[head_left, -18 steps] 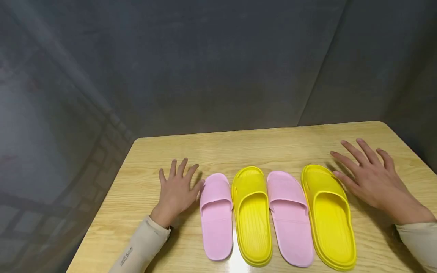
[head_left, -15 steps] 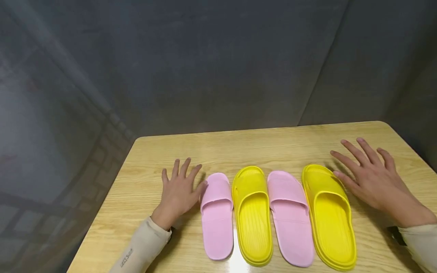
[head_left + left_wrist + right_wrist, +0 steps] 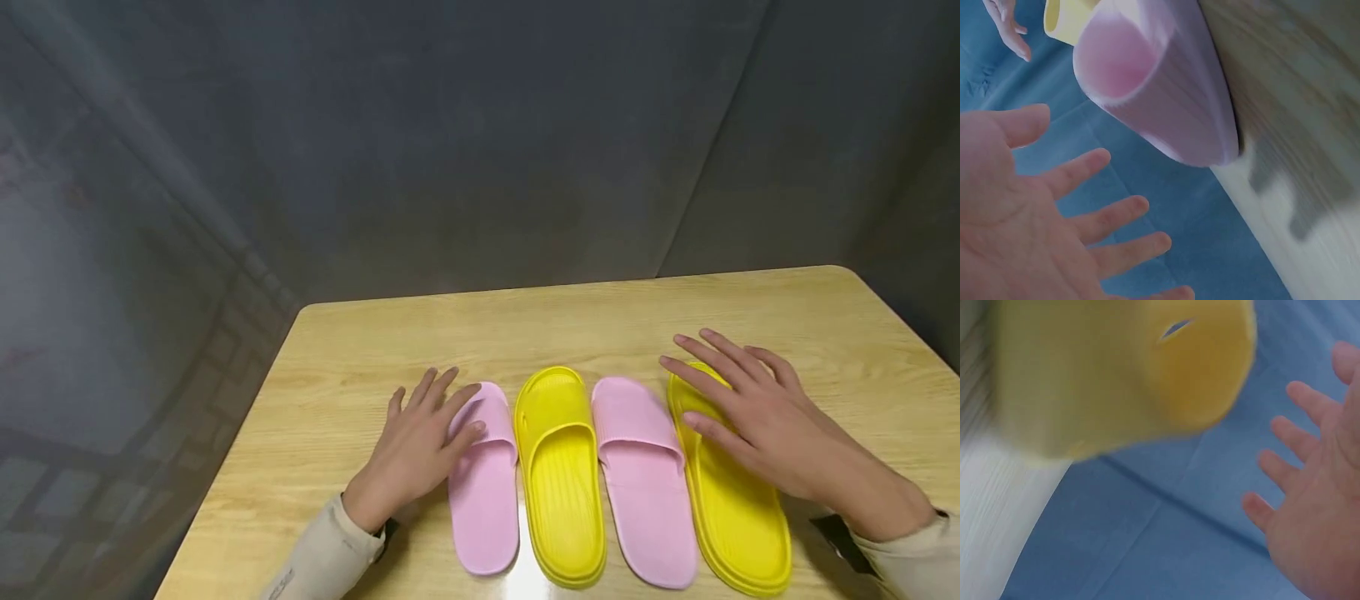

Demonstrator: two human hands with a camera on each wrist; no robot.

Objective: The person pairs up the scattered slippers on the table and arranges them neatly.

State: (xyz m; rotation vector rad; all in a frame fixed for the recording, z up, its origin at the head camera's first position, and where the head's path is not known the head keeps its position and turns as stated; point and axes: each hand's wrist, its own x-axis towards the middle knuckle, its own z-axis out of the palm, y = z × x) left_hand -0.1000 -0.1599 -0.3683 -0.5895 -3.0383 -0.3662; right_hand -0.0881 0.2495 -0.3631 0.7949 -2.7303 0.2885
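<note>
Wooden table (image 3: 375, 333): left hand (image 3: 411, 454) and right hand (image 3: 776, 429), each with fingers apart.
The left hand hovers partly over the outer pink slipper (image 3: 486, 521); next lie the inner yellow slipper (image 3: 566, 504) and inner pink slipper (image 3: 651, 517); the right hand hovers over the outer yellow slipper (image 3: 742, 529), hiding part of it. A dark backdrop (image 3: 480, 158) stands behind.

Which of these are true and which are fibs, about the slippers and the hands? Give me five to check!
1. The leftmost slipper is pink. True.
2. Both middle slippers are yellow. False: the left middle slipper is yellow, but the right middle slipper is pink.
3. In the head view, the right hand hides part of the rightmost slipper. True.
4. The left hand is squeezing a slipper. False: the left hand holds nothing.
5. Every slipper is on the floor. False: all four lie on the table.
</note>
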